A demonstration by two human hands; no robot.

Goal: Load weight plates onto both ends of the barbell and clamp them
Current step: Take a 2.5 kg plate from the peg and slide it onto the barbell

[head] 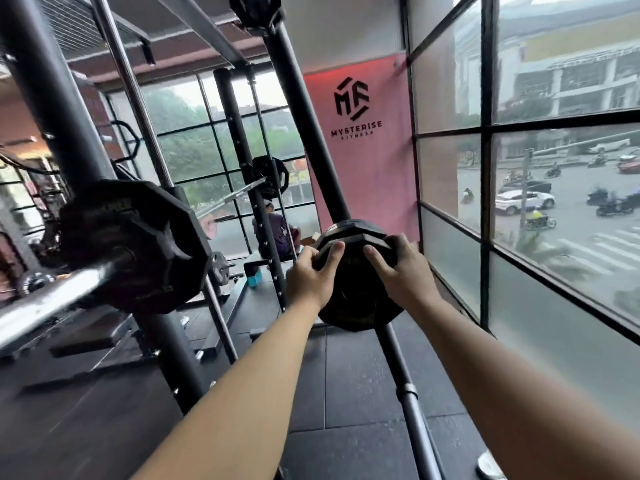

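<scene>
Both my hands grip a black weight plate (356, 296) that sits against a slanted black rack post (311, 133) at mid frame. My left hand (311, 275) holds its left rim, my right hand (398, 268) its upper right rim. At the left, the barbell's chrome sleeve (45, 299) points toward me with a large black many-sided plate (135, 247) on it. No clamp shows on that sleeve.
Black rack uprights (62, 116) stand at the left. A window wall (491, 202) runs close along the right. A person sits on the floor behind the rack (277, 230). More plates hang on far pegs (270, 174). Dark rubber floor lies below.
</scene>
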